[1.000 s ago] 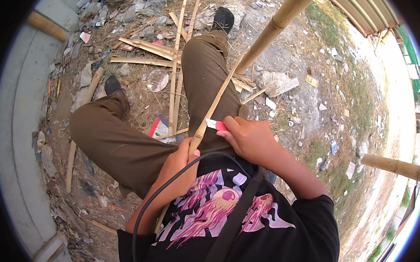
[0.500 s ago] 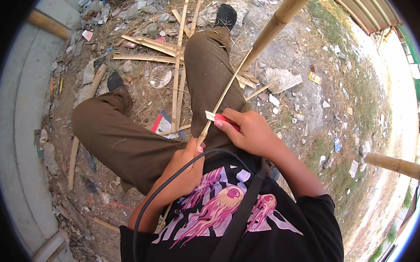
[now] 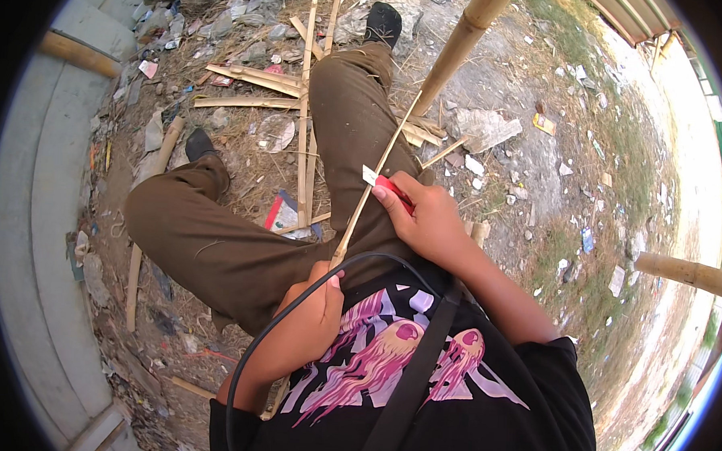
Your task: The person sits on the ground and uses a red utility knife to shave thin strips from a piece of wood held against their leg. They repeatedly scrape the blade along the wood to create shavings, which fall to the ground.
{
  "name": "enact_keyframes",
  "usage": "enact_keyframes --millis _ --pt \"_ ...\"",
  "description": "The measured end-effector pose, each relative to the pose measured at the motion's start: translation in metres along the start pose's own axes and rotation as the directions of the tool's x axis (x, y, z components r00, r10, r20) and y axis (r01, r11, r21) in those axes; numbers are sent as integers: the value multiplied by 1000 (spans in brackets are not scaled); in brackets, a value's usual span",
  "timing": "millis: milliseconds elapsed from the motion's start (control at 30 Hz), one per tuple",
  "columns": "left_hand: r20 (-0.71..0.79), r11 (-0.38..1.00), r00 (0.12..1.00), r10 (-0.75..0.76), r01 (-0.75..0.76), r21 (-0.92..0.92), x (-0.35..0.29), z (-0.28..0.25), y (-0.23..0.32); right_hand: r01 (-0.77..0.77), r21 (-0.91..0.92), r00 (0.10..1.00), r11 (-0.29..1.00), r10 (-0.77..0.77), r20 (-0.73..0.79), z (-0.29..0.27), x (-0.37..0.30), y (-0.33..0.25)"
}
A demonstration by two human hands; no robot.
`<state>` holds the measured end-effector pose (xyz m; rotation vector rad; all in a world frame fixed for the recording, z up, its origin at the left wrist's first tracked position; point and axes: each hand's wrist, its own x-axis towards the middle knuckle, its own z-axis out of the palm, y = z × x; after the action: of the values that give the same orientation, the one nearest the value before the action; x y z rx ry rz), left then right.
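Observation:
My left hand (image 3: 313,308) is closed round the near end of a thin bamboo strip (image 3: 380,163), close to my belly. The strip slants up and away over my right thigh, its far tip beside an upright bamboo pole (image 3: 470,33). In my right hand (image 3: 426,216) is a red-handled cutter knife (image 3: 399,192), gripped with the thumb along it. Its short pale blade lies against the strip, about midway along. A black cable (image 3: 289,307) crosses in front of my left hand and hides part of it.
Split bamboo pieces (image 3: 307,126) lie crossed on the littered ground ahead, beyond my legs. Bamboo poles stick out at the left wall (image 3: 78,53) and at the right (image 3: 681,274). A round bamboo length (image 3: 169,143) lies by my left foot. Stones and scraps are scattered around.
My right hand with the knife has slid outward along the strip, away from my body. My left hand has come slightly nearer my belly, still holding the strip.

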<state>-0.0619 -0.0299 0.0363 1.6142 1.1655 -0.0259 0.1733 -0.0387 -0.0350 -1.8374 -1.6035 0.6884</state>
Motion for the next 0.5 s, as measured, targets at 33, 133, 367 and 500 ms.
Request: enact_keyframes --millis 33,133,367,500 --pt "19 999 999 -34 35 -31 -7 0 0 -30 14 999 999 30 13 -5 3 3" --pt "-48 1000 999 16 -15 27 -19 -1 -4 -34 26 999 999 34 6 -1 3 4" --pt "19 996 999 -48 46 76 -53 -18 -17 -132 37 991 991 133 -20 1 22 9" --pt "-15 999 1000 5 -4 47 -71 -16 -52 -149 22 987 989 147 56 -6 26 0"
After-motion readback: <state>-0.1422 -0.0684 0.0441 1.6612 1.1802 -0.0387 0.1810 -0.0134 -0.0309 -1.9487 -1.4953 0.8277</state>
